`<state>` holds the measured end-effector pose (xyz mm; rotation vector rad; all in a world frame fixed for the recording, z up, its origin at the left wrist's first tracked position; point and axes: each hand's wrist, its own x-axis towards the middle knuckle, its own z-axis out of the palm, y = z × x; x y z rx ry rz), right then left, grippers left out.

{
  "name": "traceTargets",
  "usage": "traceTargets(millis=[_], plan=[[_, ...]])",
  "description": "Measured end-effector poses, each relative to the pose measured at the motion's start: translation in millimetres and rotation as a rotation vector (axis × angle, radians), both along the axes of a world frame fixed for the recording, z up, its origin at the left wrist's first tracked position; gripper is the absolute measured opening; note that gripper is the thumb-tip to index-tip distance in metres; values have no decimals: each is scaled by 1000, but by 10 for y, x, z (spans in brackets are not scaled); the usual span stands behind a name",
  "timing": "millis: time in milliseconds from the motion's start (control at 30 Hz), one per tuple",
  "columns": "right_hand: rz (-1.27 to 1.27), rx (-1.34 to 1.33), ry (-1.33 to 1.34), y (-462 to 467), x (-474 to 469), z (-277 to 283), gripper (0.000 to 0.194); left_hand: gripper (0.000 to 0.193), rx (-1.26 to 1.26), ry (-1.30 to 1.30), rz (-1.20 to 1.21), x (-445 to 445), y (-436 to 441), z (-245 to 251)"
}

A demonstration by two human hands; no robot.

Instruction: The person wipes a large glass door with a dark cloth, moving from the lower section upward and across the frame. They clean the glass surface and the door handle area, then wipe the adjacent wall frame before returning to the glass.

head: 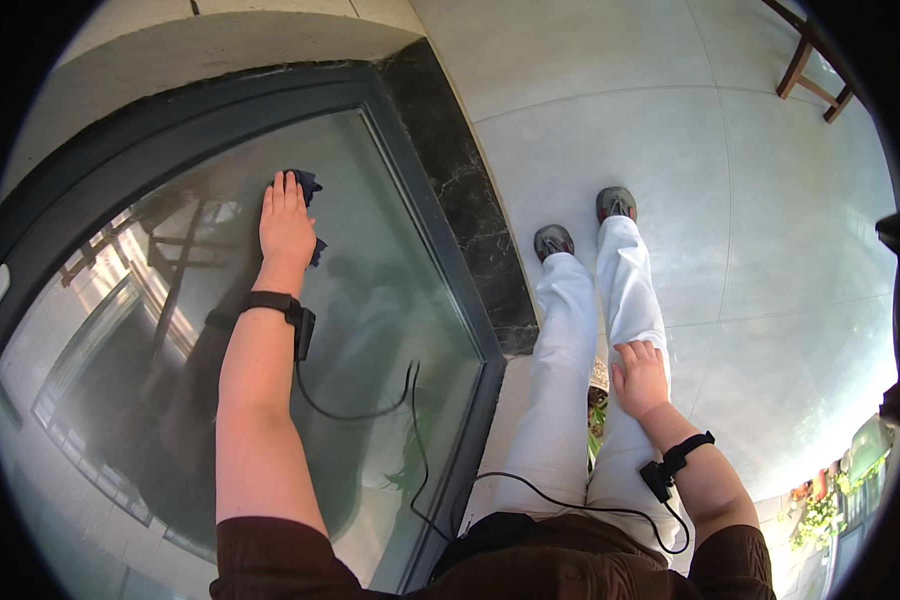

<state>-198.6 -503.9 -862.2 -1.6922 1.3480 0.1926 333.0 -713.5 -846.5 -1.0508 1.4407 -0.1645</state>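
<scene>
My left hand (288, 223) lies flat over a dark blue cloth (309, 185), pressing it against the glass pane (375, 247) of a door or window. Bits of the cloth stick out at the right of the fingers and below the palm. A dark grey frame (420, 180) surrounds the glass, which carries reflections of a chair and my arm. On my white trouser leg, near the knee, rests my right hand (642, 379), holding nothing, its fingers slightly bent. Each forearm wears a black strap with a small device and a cable.
A black marble strip (465, 195) borders the frame beside the pale tiled floor (780, 225). Wooden chair legs (795, 67) stand at the upper right. A potted plant (597, 412) shows between my legs, and more plants (821, 517) are at the lower right.
</scene>
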Motion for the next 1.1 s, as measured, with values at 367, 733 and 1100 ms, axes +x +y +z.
traceTargets(millis=[367, 733, 1100], plan=[[17, 58, 65, 172, -140, 202, 32, 79, 477, 304, 82, -916, 3792, -807], [78, 113, 120, 714, -616, -179, 33, 61, 588, 274, 393, -968, 3400, -947], [60, 138, 121, 800, -626, -136, 35, 56, 771, 305, 259, -895, 3731, -533]])
